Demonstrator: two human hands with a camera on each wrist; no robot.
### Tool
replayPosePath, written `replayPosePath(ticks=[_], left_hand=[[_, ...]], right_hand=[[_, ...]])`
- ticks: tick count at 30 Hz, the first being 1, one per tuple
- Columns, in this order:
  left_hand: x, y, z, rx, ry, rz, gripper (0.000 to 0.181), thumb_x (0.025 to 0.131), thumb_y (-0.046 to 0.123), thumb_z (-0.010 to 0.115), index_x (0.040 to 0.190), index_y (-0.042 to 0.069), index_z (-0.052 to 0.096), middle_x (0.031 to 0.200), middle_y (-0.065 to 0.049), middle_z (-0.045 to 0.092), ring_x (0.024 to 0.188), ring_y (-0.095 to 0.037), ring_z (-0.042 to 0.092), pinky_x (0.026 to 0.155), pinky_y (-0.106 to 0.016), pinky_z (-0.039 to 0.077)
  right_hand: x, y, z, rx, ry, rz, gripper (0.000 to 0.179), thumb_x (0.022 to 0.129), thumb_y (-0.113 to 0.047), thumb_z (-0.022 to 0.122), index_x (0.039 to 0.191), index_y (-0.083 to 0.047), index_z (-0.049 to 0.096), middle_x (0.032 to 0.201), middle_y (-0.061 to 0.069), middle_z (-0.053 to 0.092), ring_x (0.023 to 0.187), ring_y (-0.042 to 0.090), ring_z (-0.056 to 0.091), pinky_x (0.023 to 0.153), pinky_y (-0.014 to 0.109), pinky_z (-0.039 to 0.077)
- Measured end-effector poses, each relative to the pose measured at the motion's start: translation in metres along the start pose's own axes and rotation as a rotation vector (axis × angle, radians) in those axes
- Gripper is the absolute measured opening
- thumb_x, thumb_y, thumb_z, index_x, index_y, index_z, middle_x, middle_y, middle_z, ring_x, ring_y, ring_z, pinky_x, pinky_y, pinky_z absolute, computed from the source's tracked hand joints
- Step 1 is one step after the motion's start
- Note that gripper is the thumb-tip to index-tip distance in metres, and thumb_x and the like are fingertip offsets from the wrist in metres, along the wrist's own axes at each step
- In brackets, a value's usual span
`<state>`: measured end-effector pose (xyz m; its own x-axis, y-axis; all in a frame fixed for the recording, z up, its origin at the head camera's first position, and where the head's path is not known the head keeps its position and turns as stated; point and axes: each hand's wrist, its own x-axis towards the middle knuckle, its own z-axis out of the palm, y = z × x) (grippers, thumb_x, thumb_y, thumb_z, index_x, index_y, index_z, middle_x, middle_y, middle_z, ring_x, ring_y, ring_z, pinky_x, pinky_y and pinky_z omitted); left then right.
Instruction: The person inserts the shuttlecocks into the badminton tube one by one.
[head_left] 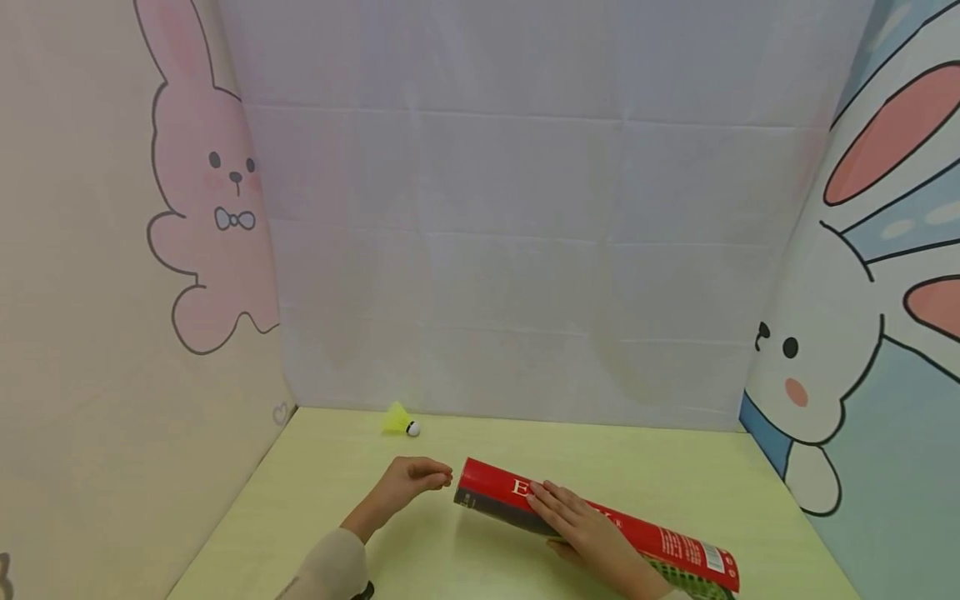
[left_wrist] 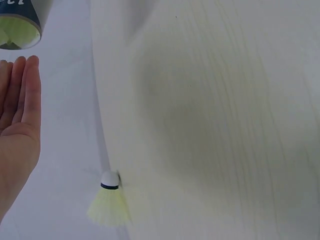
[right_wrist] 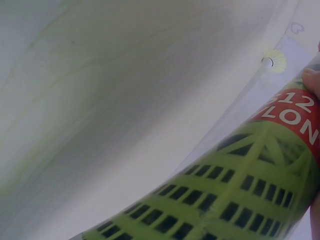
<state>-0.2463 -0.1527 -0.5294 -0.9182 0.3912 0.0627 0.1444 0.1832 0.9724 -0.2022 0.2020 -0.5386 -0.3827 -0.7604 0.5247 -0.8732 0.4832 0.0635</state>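
My right hand grips a long red, black and green shuttlecock tube around its middle, raised over the table and slanting. In the right wrist view the tube's green printed side fills the lower right, with the thumb pressed on it. My left hand is just off the tube's left end, apart from it, holding nothing. Its straight fingers point at that end in the left wrist view, where yellow-green shows inside the open rim. A yellow shuttlecock with a white tip lies at the table's back left.
The pale yellow table ends at a white hanging sheet behind. Side walls carry a pink rabbit drawing on the left and a large white rabbit drawing on the right.
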Motion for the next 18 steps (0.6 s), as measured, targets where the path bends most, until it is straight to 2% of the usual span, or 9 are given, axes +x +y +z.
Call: replayPosePath(ticks=[3,6,10,13,15,17,18], left_hand=[[0.003,-0.012,-0.007,-0.005,0.059,0.006,0.03,0.094,0.014,0.063,0.116,-0.006,0.065,0.113,-0.022,0.066,0.099,-0.018,0.067,0.087,-0.029,0.053],[0.006,-0.021,-0.014,0.016,0.145,0.006,0.032,0.095,0.01,0.061,0.12,-0.009,0.061,0.116,-0.025,0.063,0.103,-0.026,0.065,0.089,-0.029,0.052],[0.01,-0.031,-0.024,0.066,0.303,-0.017,0.031,0.095,0.005,0.059,0.123,-0.008,0.058,0.119,-0.024,0.062,0.109,-0.035,0.061,0.09,-0.03,0.051],[0.015,-0.039,-0.034,0.113,0.434,-0.034,0.03,0.095,0.001,0.058,0.123,-0.009,0.058,0.118,-0.024,0.062,0.111,-0.036,0.059,0.088,-0.028,0.051],[0.02,-0.046,-0.04,0.152,0.503,-0.044,0.03,0.094,-0.001,0.057,0.123,-0.011,0.056,0.119,-0.025,0.062,0.111,-0.037,0.058,0.089,-0.03,0.051],[0.024,-0.051,-0.047,0.176,0.546,-0.066,0.034,0.095,-0.003,0.055,0.128,-0.012,0.052,0.122,-0.027,0.059,0.113,-0.039,0.055,0.093,-0.035,0.049],[0.025,-0.052,-0.049,0.179,0.562,-0.084,0.037,0.096,-0.004,0.053,0.131,-0.012,0.049,0.125,-0.028,0.057,0.116,-0.04,0.053,0.095,-0.038,0.048]], right_hand=[[-0.002,0.0,0.0,0.008,0.009,-0.003,0.06,0.101,-0.044,0.036,0.145,-0.004,0.04,0.148,0.012,0.042,0.132,0.029,0.043,0.112,0.021,0.014],[-0.003,0.001,0.0,0.008,0.016,-0.007,0.058,0.102,-0.042,0.039,0.145,-0.003,0.041,0.147,0.013,0.043,0.132,0.029,0.043,0.113,0.02,0.014],[-0.005,0.002,-0.001,0.012,0.003,-0.004,0.061,0.097,-0.036,0.056,0.145,-0.003,0.04,0.147,0.014,0.042,0.132,0.03,0.043,0.113,0.021,0.013],[-0.007,0.002,-0.002,0.006,-0.017,0.008,0.065,0.094,-0.035,0.061,0.146,-0.004,0.038,0.149,0.012,0.041,0.132,0.029,0.042,0.113,0.021,0.012],[-0.008,0.002,-0.002,0.002,-0.031,0.017,0.068,0.092,-0.035,0.064,0.147,-0.005,0.037,0.15,0.011,0.04,0.133,0.029,0.042,0.113,0.021,0.011],[-0.008,0.002,-0.002,0.0,-0.029,0.015,0.064,0.095,-0.037,0.059,0.147,-0.005,0.037,0.15,0.011,0.04,0.133,0.029,0.042,0.113,0.021,0.012],[-0.009,0.002,-0.003,0.005,-0.027,0.013,0.065,0.094,-0.035,0.061,0.147,-0.004,0.037,0.149,0.012,0.04,0.133,0.03,0.042,0.113,0.021,0.012]])
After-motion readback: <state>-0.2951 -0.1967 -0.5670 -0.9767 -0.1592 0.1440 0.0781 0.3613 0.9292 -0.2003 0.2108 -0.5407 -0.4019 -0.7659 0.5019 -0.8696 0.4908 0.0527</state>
